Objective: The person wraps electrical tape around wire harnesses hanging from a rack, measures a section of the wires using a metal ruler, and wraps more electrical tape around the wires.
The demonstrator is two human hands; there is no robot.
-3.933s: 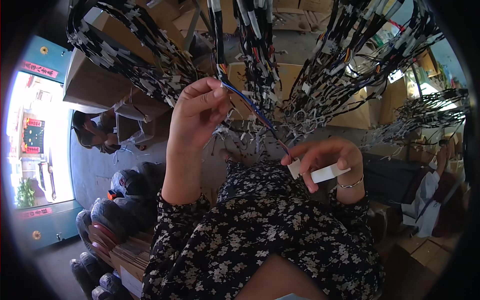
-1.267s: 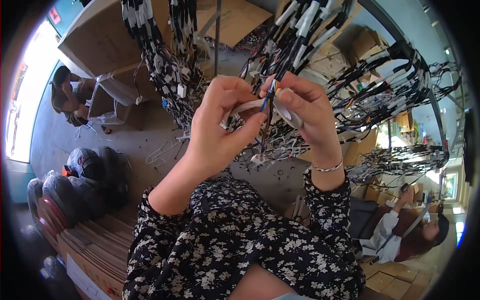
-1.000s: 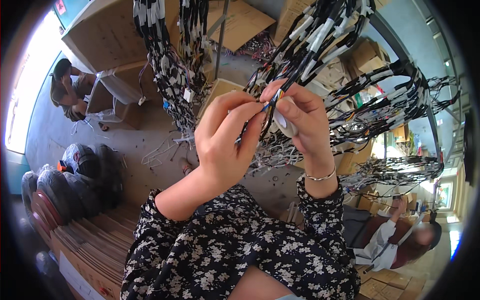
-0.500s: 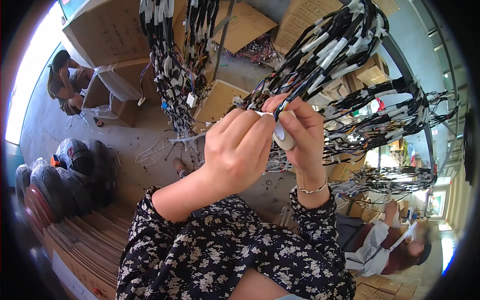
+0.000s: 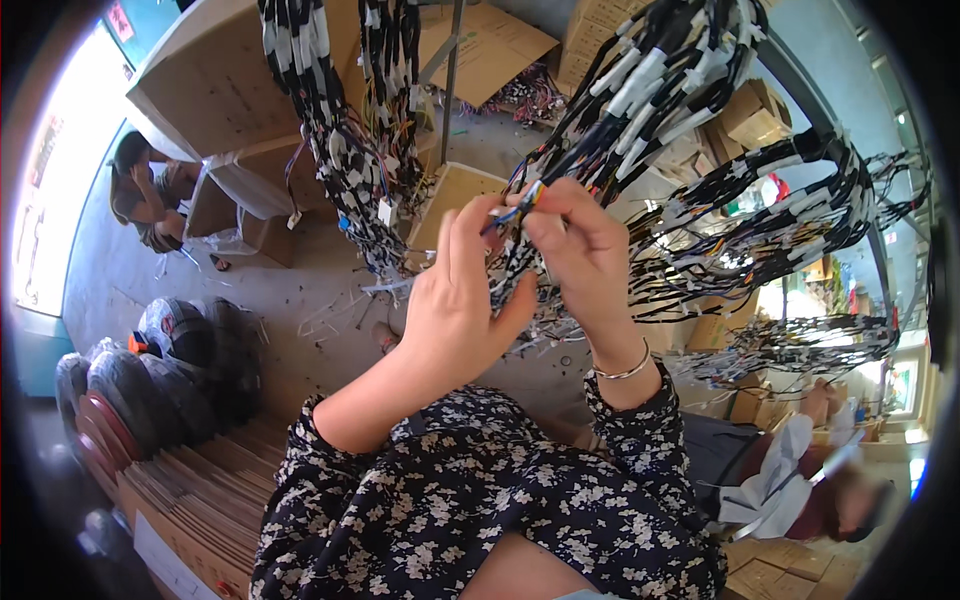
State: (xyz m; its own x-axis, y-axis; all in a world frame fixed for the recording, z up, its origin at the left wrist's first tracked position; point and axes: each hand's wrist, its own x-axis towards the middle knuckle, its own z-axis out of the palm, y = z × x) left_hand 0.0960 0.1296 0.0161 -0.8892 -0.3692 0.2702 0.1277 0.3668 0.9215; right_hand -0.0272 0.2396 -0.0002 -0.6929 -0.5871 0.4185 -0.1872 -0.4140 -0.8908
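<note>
In front of my chest, thin coloured wires of a black cable bundle [image 5: 534,197] run between my hands. The thumb and forefinger of my right hand [image 5: 582,245] pinch this bundle; a bracelet circles that wrist. My left hand [image 5: 452,285] is beside it on the left, its bent fingertips touching the wires and its thumb spread well away from them. Its palm side is partly hidden. From the pinched spot the bundle leads up into a thick hanging wire harness [image 5: 640,85] of black cables with white wrappings. No tape roll shows now.
More harnesses [image 5: 310,100] hang at the upper left, and others [image 5: 780,225] on a metal frame at right. Cardboard boxes [image 5: 215,85] stand behind. Flattened cartons [image 5: 205,480] and wrapped round bundles [image 5: 130,385] are at lower left. One person sits far left; another [image 5: 790,475] is at right.
The white tape roll by my right hand has gone from sight. My left hand has changed from closed fingers to a spread thumb. The scene has shifted slightly as my head moved.
</note>
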